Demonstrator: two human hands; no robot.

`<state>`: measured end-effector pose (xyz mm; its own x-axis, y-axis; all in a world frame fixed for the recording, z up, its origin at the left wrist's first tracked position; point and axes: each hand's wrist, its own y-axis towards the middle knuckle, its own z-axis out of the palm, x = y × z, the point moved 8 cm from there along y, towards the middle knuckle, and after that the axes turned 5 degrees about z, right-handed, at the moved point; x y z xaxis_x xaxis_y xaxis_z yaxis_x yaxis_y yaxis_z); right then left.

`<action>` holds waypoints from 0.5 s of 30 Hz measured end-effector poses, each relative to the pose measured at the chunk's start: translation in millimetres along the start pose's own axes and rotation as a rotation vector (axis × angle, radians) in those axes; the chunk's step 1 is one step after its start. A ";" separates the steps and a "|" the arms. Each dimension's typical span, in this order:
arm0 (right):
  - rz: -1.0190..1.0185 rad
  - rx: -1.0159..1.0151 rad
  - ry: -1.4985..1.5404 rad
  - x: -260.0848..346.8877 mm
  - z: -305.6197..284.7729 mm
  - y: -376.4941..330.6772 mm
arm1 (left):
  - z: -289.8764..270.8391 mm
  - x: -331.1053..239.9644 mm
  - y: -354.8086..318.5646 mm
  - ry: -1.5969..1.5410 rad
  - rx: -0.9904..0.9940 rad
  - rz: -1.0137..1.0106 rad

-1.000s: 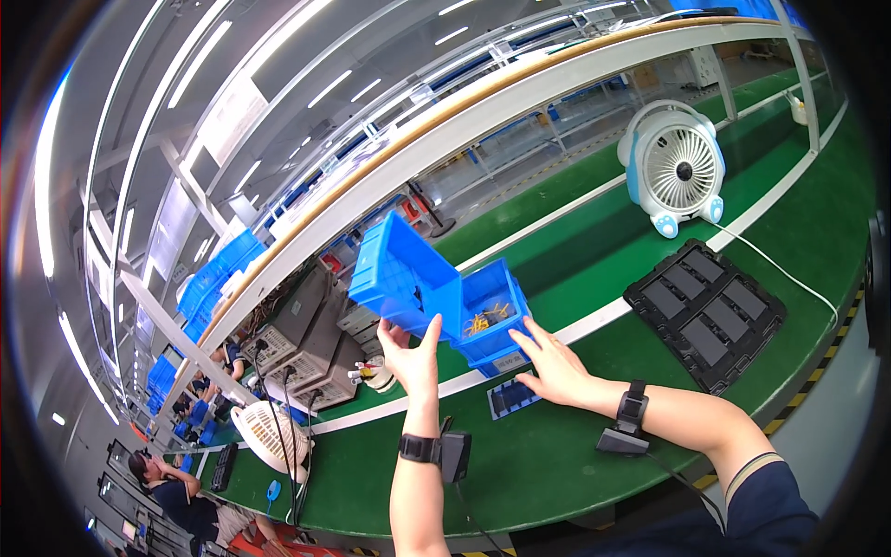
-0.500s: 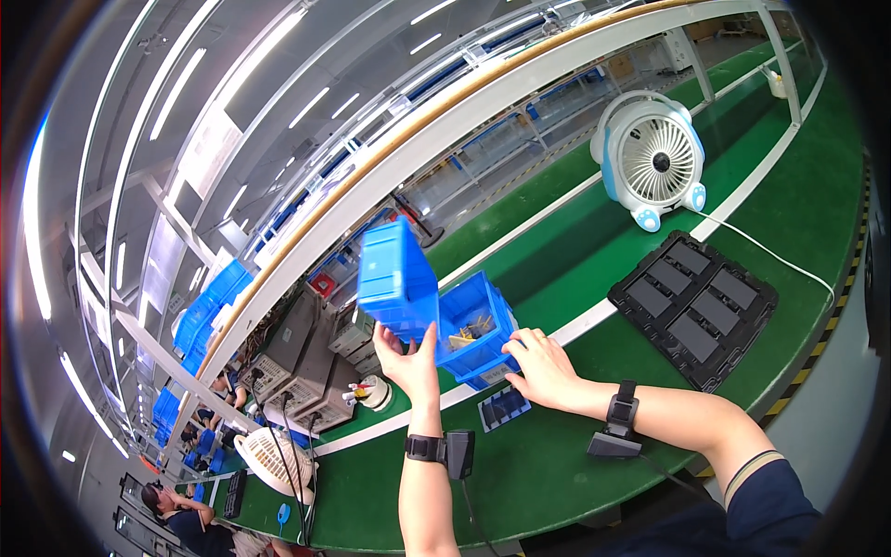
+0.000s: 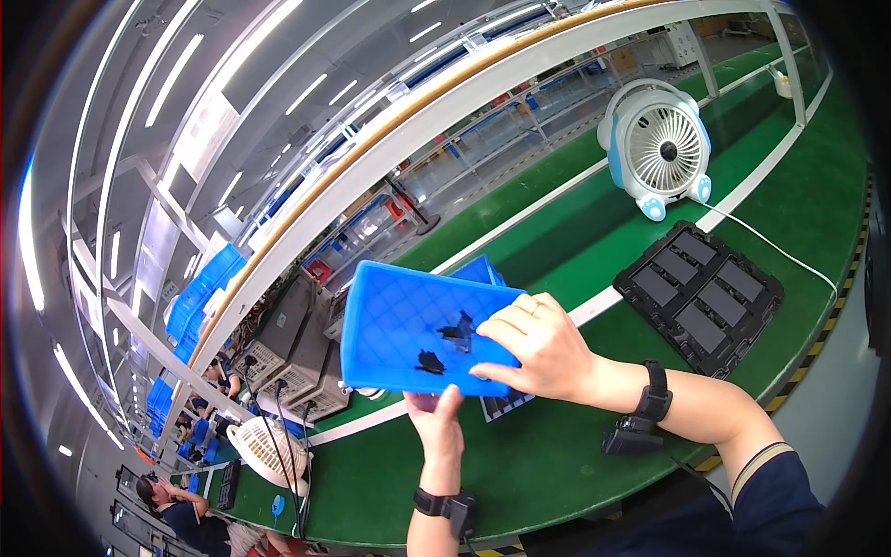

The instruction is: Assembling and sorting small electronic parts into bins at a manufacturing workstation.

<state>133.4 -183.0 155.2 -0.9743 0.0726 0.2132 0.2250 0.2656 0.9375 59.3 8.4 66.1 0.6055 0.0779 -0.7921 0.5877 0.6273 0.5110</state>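
A blue plastic bin [image 3: 390, 306] is tilted toward me, so its inside shows. My left hand [image 3: 434, 422] grips it from below at the near edge, most of the fingers hidden under it. Black small pieces [image 3: 430, 361] lie in the bin in two loose groups. My right hand [image 3: 543, 348] is over the bin's right end, thumb and fingers apart beside the farther group, with nothing visible between them. Behind it, a second blue bin [image 3: 481, 270] stands mostly hidden on the green bench. Part of a dark flat card [image 3: 506, 406] shows below the held bin.
To the right lies a black tray with grey rectangular panels [image 3: 705, 295]. A white and blue fan [image 3: 661, 148] stands behind it, its white cable crossing the bench [image 3: 557, 464]. Stacked grey instruments [image 3: 288, 362] and a cream fan [image 3: 266, 452] are at left. Another person [image 3: 190, 520] sits at far left.
The held bin has come down and nearer, turning its inside toward me and covering much of the second bin. My right hand has left the second bin's edge for the held bin.
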 end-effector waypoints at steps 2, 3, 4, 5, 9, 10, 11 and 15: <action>0.028 0.057 -0.056 0.0 11.4 -5.3 | -2.3 10.1 -13.2 0.029 -0.004 0.001; 0.056 0.114 -0.111 -2.9 18.9 -8.7 | 2.8 9.3 -21.9 0.031 -0.006 -0.006; 0.056 0.113 -0.133 -4.8 22.0 -11.1 | 9.8 7.7 -25.8 0.015 0.004 -0.025; 0.058 0.122 -0.133 -7.8 26.4 -13.8 | 10.7 10.7 -28.2 0.013 -0.002 -0.032; 0.089 0.128 -0.091 -19.8 37.3 -21.0 | 13.2 9.6 -32.4 0.064 0.049 -0.008; 0.150 0.122 -0.033 -27.2 35.9 -20.9 | 8.1 13.0 -31.6 0.066 0.027 -0.047; 0.210 0.115 0.024 -34.1 34.8 -20.2 | 4.0 17.2 -31.7 0.068 0.006 -0.086; 0.217 0.039 0.211 -26.6 24.8 -15.7 | -1.6 16.2 -32.0 0.080 0.001 -0.044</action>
<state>156.1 -165.2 128.0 -0.8834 -0.0686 0.4635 0.4242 0.3032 0.8533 49.5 -9.2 36.4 0.5346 0.1120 -0.8377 0.6133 0.6306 0.4757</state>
